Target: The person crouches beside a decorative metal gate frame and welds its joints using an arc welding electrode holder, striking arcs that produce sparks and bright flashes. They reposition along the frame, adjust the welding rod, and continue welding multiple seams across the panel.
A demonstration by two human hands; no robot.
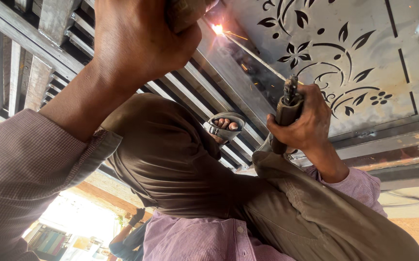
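Dark, worn electrode holder (287, 113), upright in right hand (306, 121)

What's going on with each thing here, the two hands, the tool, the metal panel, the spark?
Left hand: closed around a dark object, raised near the spark.
Right hand: gripped on the welding holder.
Welding holder: upright, held, rod pointing at the panel.
Spark: lit, glowing on the seam.
Cut-out metal panel: lying flat, floral pattern, bare steel.
Sandalled foot: resting on the bars.

Welding electrode holder (287, 113): dark, worn grip, held upright, its rod angled toward a bright spark (217, 29) on the grey steel gate frame (248, 72) beside a floral-cut panel (345, 53).
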